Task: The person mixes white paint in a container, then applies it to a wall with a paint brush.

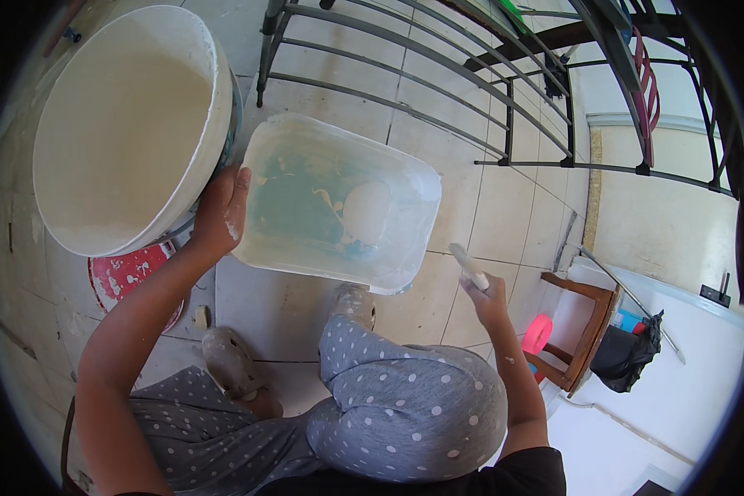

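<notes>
My left hand (221,211), smeared with white, grips at the left rim of a pale translucent rectangular tub (293,215), right beside a large white round container (120,136) with a creamy inside; its fingertips are partly hidden. Pale liquid patches and streaks lie on the tub's bluish bottom. A blue rim shows beneath the round container. Right of the tub, my right hand (488,298) is closed on a pale, coated tool (467,260) with a narrow end pointing up and left.
A dark metal rack (422,107) spans the top. A red, white-spattered lid or stool (120,277) lies below the round container. My legs in dotted grey trousers fill the bottom. At right are a wooden-framed piece (566,372), pink round object (537,335), black bag (624,355) and metal pole (670,335).
</notes>
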